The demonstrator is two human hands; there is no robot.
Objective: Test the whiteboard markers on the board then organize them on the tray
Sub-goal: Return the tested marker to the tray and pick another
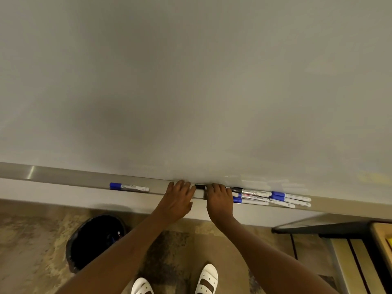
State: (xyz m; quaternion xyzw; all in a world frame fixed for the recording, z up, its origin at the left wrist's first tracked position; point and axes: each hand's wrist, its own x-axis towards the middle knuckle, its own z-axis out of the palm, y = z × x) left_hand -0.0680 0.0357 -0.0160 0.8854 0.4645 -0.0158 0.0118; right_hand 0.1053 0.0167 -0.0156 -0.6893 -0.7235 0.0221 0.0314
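Observation:
The whiteboard (191, 81) fills the upper view, and its metal tray (63, 177) runs along the bottom edge. A black-capped marker (200, 186) lies on the tray between my hands, with only its cap end showing. My left hand (178, 198) rests flat on the tray with straight fingers, its thumb tip against the black cap. My right hand (219, 198) lies over the rest of that marker, and its grip is hidden. One blue-capped marker (129, 187) lies alone to the left. Several blue- and black-capped markers (273, 197) lie bunched just right of my right hand.
A black bin (95, 240) stands on the patterned carpet below the tray at the left, with a marker inside. A dark table edge (318, 228) and a yellow-striped object (360, 262) sit at the lower right. My white shoes (206, 279) are below.

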